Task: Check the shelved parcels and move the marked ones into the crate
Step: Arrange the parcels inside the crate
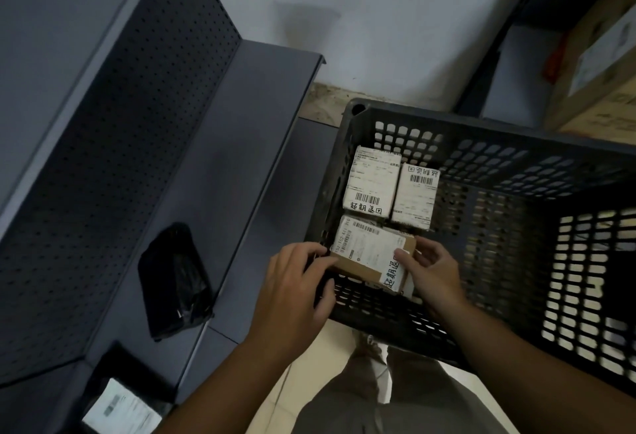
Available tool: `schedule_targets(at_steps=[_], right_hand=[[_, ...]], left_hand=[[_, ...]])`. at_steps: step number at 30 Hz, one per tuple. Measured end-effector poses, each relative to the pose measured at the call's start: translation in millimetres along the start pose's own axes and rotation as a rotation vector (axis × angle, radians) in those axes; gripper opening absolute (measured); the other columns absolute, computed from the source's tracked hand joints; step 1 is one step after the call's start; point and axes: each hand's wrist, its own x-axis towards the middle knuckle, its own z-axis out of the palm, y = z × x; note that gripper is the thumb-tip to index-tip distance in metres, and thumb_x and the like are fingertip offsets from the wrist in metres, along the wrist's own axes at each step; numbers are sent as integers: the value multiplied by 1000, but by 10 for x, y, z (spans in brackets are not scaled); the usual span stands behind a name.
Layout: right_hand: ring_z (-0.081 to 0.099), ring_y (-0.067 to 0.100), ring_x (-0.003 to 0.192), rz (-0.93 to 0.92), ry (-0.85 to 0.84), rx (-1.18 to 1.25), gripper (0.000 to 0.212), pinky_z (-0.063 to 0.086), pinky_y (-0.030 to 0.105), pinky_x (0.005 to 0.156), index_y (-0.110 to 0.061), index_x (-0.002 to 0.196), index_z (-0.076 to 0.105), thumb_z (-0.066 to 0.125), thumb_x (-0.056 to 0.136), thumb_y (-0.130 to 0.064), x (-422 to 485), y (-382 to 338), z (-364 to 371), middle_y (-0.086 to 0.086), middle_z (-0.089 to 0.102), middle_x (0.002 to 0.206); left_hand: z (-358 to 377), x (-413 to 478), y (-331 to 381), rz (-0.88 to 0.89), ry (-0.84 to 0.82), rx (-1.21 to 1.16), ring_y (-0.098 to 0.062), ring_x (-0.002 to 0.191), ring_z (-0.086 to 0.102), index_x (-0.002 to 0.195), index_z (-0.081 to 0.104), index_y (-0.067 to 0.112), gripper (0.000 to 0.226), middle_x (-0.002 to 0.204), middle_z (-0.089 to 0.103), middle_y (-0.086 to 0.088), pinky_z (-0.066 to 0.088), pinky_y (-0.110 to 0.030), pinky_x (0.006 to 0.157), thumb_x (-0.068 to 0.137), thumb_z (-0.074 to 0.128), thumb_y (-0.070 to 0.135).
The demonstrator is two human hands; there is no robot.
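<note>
Fingers of the left hand (296, 282) and right hand (434, 275) grip the marked parcel (368, 254), so lay it flat in the crate (516, 143) beside the other parcels (371, 182), then let go.

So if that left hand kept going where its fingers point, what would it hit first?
The brown parcel, which the left hand grips at one end; beyond it, probably the right hand on the other end, though depth is unclear.
</note>
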Motion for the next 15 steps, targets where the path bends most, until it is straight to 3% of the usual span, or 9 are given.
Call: schedule_targets(at_steps=[3, 6, 9, 12, 15], right_hand=[[62, 3, 88, -11, 11, -43, 50, 53, 12, 64, -3, 136, 56, 75, 90, -2, 53, 32, 5, 10, 66, 124], [63, 11, 94, -37, 11, -89, 50, 52, 12, 64, -5, 135, 57, 76, 89, -4, 89, 40, 7, 12, 67, 127], [64, 19, 111, -89, 25, -173, 55, 58, 29, 84, -11, 138, 55, 78, 89, -8, 114, 77, 16, 12, 65, 132], [59, 23, 125, -199, 18, -359, 61, 54, 46, 103, -25, 138, 54, 82, 85, -16, 109, 71, 16, 9, 60, 139], [46, 21, 135, -363, -1, -593, 81, 42, 44, 114, -23, 143, 49, 91, 74, -25, 73, 31, 21, 4, 48, 146]], left_hand=[[-3, -23, -10, 2, -3, -13, -14, 121, 50, 121, 68, 21, 30, 126, 55, 5, 36, -25, 104, 91, 66, 25], [-6, -50, -30, 6, -13, -28, -15, 122, 51, 122, 67, 21, 31, 128, 55, 4, 40, -29, 104, 92, 62, 27], [-19, -110, -41, 10, -16, -32, -14, 122, 51, 122, 67, 21, 31, 128, 55, 4, 42, -31, 103, 93, 59, 29], [-44, -142, -62, 11, -28, -24, -14, 122, 51, 122, 67, 22, 32, 128, 55, 5, 42, -30, 103, 93, 57, 32], [-67, -130, -76, 7, -35, -24, -14, 122, 52, 122, 68, 22, 31, 128, 56, 5, 39, -28, 104, 92, 60, 30]])
